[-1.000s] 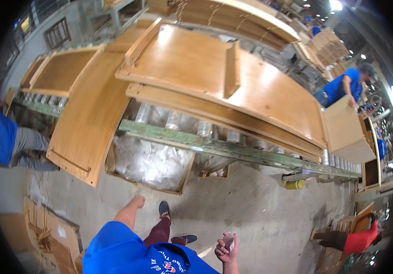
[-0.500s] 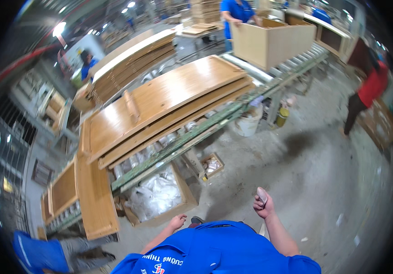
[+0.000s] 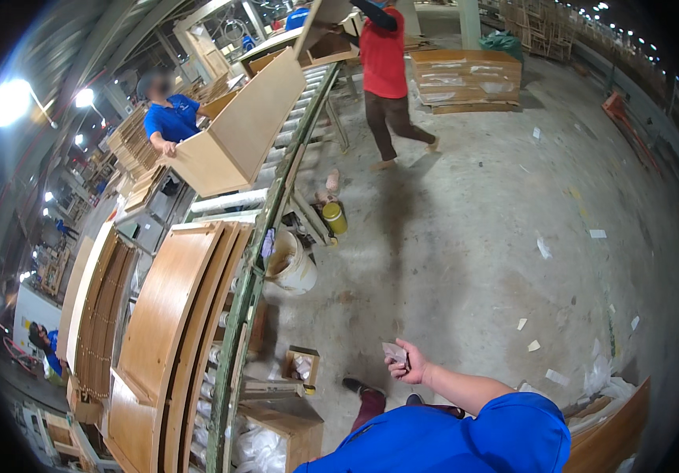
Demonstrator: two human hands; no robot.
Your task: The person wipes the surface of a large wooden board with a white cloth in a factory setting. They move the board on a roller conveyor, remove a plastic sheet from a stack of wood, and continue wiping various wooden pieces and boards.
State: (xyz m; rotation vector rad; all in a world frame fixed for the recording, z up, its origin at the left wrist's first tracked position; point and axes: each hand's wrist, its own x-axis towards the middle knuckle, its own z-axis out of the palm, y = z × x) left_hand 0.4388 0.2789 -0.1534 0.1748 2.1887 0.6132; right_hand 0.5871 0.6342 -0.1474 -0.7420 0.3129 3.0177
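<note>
My right hand (image 3: 412, 364) is out in front of my body over the concrete floor, its fingers closed round a small pale packet (image 3: 394, 353) that looks like thin plastic. What the packet contains cannot be made out. My left hand does not show. To the left of my right hand, a small open box (image 3: 313, 369) with pale packets in it sits on the floor. Nearer to me, a larger carton (image 3: 302, 441) holds crumpled clear plastic bags (image 3: 259, 448).
A green-framed roller conveyor (image 3: 235, 335) runs along my left, bearing stacked wooden panels (image 3: 154, 315) and a pale cabinet body (image 3: 233, 150) handled by a co-worker (image 3: 174, 118). A person in red (image 3: 384, 59) carries a board ahead. A white bucket (image 3: 296, 272) and wooden boards (image 3: 615, 433) stand on the floor.
My view has swung to the right, so the conveyor now runs along my left side. My left hand has gone out of view. The right hand still holds the packet.
</note>
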